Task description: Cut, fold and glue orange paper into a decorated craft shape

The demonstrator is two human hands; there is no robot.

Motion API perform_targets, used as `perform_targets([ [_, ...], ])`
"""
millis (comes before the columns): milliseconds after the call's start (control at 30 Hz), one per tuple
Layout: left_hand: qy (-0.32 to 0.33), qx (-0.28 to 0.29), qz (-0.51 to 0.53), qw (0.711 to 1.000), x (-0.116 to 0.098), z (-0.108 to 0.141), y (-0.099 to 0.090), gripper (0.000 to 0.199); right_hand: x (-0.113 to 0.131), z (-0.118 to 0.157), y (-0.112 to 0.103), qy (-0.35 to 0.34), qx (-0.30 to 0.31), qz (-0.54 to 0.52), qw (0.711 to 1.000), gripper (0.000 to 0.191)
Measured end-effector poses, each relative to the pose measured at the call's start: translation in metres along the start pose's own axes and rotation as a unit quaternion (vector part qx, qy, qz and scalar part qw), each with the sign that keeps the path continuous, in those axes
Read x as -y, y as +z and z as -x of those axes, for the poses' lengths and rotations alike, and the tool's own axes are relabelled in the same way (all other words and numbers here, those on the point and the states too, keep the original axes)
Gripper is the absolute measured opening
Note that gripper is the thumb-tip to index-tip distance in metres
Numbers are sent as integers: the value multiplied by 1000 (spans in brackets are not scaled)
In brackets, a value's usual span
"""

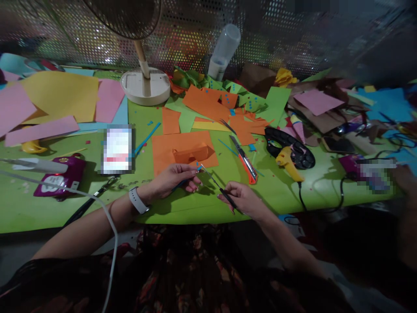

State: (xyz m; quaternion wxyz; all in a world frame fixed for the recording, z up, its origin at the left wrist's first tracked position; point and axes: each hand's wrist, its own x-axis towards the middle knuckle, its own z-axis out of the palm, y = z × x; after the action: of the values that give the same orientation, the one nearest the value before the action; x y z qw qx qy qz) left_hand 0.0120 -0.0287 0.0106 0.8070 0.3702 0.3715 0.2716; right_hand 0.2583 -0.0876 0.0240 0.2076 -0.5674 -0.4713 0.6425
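Note:
My left hand [182,177], with a pale watch on its wrist, pinches a small blue paper piece [199,167] near the table's front edge. My right hand [239,198] is closed on the dark handle of a thin metal tool [213,179], perhaps tweezers or scissors. The tool's tip reaches the blue piece at my left fingertips. Behind my left hand lies an orange sheet [163,145] with a folded orange paper shape [192,153] on it. An orange cutter knife [243,161] rests to the right, beyond my right hand.
A fan base [145,89] and a clear bottle [226,45] stand at the back. Cut paper [208,102] is piled around them. A yellow glue gun [289,163] with a cable lies to the right, a phone [117,150] to the left. Another person's hand [404,178] is at far right.

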Motion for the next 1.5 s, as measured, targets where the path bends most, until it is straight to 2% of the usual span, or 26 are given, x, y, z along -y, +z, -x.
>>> perform_targets([
  [200, 22, 4, 2, 1000, -1, 1, 2, 21, 7, 4, 0, 14, 12, -19, 1000, 58],
  [400, 25, 8, -1, 1000, 1, 1, 3, 27, 3, 3, 1, 14, 31, -18, 999, 58],
  [1200, 16, 4, 15, 1000, 1, 1, 3, 17, 2, 2, 0, 16, 21, -10, 1000, 58],
  [1500, -2, 4, 12, 1000, 0, 2, 2, 21, -4, -1, 0, -2, 11, -19, 1000, 55],
])
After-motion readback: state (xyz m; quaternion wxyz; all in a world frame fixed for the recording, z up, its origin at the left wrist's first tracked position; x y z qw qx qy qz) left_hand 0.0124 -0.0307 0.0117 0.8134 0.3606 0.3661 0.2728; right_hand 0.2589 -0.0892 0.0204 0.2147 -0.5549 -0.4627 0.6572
